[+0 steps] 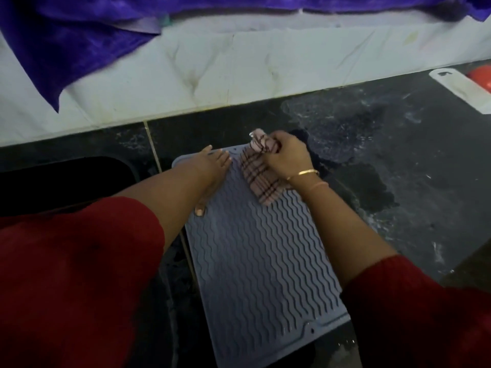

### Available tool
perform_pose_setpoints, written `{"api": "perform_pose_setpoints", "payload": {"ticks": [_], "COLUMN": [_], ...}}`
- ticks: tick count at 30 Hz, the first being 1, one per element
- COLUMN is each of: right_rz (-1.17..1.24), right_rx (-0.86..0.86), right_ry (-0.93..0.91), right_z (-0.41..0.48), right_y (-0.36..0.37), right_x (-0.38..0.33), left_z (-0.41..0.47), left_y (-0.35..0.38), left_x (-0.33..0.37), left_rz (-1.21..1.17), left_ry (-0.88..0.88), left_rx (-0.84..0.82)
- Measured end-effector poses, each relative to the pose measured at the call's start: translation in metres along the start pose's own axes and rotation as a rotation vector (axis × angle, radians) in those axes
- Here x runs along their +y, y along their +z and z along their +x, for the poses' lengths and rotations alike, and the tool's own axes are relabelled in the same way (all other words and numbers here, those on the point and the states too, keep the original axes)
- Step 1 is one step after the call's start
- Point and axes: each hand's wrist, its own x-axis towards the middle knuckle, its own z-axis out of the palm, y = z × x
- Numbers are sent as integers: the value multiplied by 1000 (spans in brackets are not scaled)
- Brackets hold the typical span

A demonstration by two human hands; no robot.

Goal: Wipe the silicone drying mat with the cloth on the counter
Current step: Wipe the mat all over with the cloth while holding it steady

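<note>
A grey-blue silicone drying mat (255,256) with wavy ridges lies lengthwise on the dark counter (385,160). My left hand (212,171) lies flat on the mat's far left part, fingers straight, thumb stretched back along the left edge. My right hand (285,158) grips a pink checked cloth (259,176) at the mat's far right corner. The cloth's lower part trails on the mat's ridges; its upper end is bunched in my fingers.
A dark sink basin (66,179) opens to the left of the mat. The counter to the right looks wet. A white cutting board (462,88) and something red (481,78) sit at the far right. Purple fabric (79,43) hangs over the white wall behind.
</note>
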Motion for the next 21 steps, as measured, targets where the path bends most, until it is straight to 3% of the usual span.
{"api": "perform_pose_setpoints", "payload": {"ticks": [3, 7, 11, 17, 21], "right_rz": [-116, -252, -341, -284, -145], "right_rx": [71, -248, -215, -227, -280], "right_ry": [-159, -193, -218, -297, -217], "right_z": [36, 46, 26, -31, -41], "right_y": [5, 41, 67, 52, 32], "right_x": [-8, -5, 11, 40, 50], "left_z": [4, 4, 9, 9, 10], "left_y": [-3, -6, -1, 3, 3], "left_x": [1, -2, -14, -15, -12], "left_rz": [13, -12, -169, -142, -130], "left_ry": [-14, 20, 39, -2, -20], "left_rx": [-36, -68, -50, -66, -67]}}
